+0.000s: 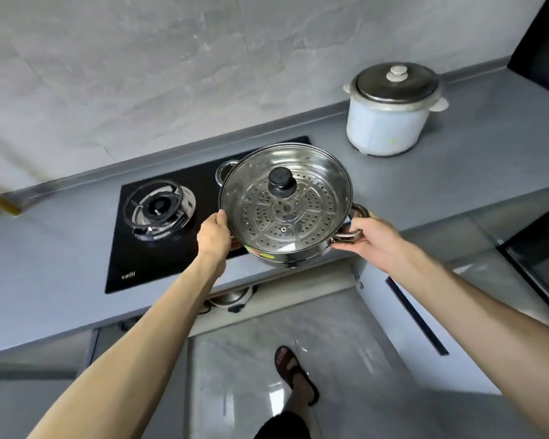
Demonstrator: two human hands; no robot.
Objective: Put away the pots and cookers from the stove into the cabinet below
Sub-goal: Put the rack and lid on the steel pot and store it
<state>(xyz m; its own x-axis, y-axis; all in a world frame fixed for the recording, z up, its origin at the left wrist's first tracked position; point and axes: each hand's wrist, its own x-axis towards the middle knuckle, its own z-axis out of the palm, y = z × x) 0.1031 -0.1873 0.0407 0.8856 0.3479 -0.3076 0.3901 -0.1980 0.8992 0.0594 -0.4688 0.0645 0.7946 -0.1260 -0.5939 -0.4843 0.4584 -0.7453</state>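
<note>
Two hands hold one steel steamer pot (298, 258) between them, at the front edge of the grey counter (457, 172). Your left hand (214, 231) grips the pot's left side, thumb up against the rim of the glass lid (317, 172) — its fingers are hidden underneath. Your right hand (371, 240) curls its fingers round the loop handle (349, 235) on the pot's right side. The lid is on, and its black knob (282, 182) sits between and just beyond your hands. Left of your left hand lies the black stove (146, 258) with a bare burner (159, 205). Well beyond your right hand stands a white rice cooker (387, 122). Below your hands a cabinet door (393, 312) hangs open — a small pot (232, 297) shows under the counter edge.
</note>
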